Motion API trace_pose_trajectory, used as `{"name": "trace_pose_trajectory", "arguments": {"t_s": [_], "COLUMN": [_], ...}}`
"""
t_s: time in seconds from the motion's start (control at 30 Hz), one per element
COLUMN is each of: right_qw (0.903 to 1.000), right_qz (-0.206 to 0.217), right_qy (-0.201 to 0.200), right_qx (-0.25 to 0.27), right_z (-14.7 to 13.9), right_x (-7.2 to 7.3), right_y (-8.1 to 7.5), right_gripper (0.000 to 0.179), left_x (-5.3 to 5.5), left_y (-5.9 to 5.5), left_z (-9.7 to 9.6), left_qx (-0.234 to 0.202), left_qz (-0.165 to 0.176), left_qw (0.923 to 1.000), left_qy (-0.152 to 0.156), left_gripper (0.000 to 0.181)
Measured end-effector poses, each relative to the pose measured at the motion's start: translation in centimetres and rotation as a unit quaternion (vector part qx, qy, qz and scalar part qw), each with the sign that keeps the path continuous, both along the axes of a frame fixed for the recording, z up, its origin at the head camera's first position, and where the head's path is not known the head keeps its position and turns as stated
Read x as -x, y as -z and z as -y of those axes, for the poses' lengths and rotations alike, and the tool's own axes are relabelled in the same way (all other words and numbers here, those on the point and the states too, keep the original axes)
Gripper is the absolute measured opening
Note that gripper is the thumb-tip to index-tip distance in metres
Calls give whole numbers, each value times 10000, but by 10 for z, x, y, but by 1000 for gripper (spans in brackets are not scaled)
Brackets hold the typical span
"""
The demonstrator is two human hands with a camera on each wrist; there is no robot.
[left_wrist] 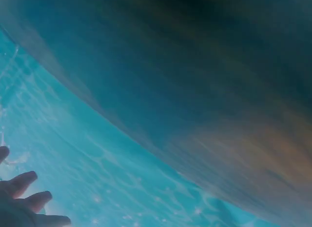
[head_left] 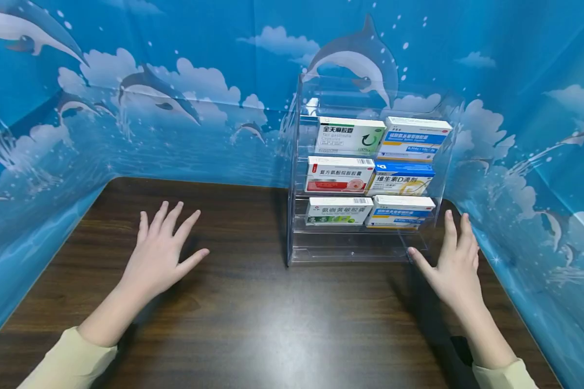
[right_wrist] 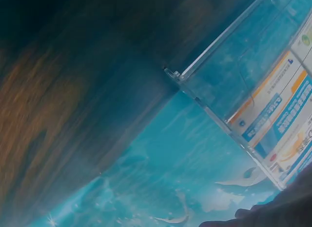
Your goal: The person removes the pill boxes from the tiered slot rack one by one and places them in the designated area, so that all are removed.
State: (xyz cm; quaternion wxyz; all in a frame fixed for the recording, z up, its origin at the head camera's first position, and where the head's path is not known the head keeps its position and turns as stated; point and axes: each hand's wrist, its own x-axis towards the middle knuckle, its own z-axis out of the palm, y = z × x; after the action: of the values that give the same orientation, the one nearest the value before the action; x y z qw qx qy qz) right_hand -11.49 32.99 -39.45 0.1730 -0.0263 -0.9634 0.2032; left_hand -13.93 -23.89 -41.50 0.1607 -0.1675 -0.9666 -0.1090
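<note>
My left hand (head_left: pixel 158 256) hovers over the left part of the table, fingers spread, holding nothing. At the right, my right hand (head_left: pixel 455 267) is spread beside the lower right corner of a clear acrylic display rack (head_left: pixel 352 255); whether the thumb touches it I cannot tell. Medicine boxes stand in three tiers of two: a green-white box (head_left: pixel 350 136) and a blue-white box (head_left: pixel 413 139) on top, a red-white box (head_left: pixel 339 175) and a vitamin D box (head_left: pixel 401 178) in the middle, a green-white box (head_left: pixel 338 211) and a blue-white box (head_left: pixel 400 212) below.
The dark wood-grain table (head_left: pixel 253 324) has rounded far corners. A blue curtain (head_left: pixel 199 146) printed with dolphins and clouds surrounds it at the back and both sides. The rack stands near the back right, close to the curtain. Its lowest tier shows no box.
</note>
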Motion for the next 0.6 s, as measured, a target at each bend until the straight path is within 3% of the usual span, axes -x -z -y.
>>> {"name": "trace_pose_trajectory", "arguments": {"t_s": [0.17,0.3,0.6], "right_qw": [9985,9943,9730], "right_qz": [-134,-289,-316], "right_qy": [162,65,-222], "right_qx": [504,1027,2277], "right_z": [-1,-3,-13], "right_x": [11,21,36], "right_y": [-1,2,18], "right_gripper": [105,102,96], "left_x": [12,20,36], "left_y": [-6,-13,-43], "left_z": [-18,-36,-80], "left_qx": [-282,-479,-855], "left_qz": [-314,-512,-767], "left_qw": [9983,9953,9853], "left_qy": [392,667,1268], "left_gripper": [75,68,60]}}
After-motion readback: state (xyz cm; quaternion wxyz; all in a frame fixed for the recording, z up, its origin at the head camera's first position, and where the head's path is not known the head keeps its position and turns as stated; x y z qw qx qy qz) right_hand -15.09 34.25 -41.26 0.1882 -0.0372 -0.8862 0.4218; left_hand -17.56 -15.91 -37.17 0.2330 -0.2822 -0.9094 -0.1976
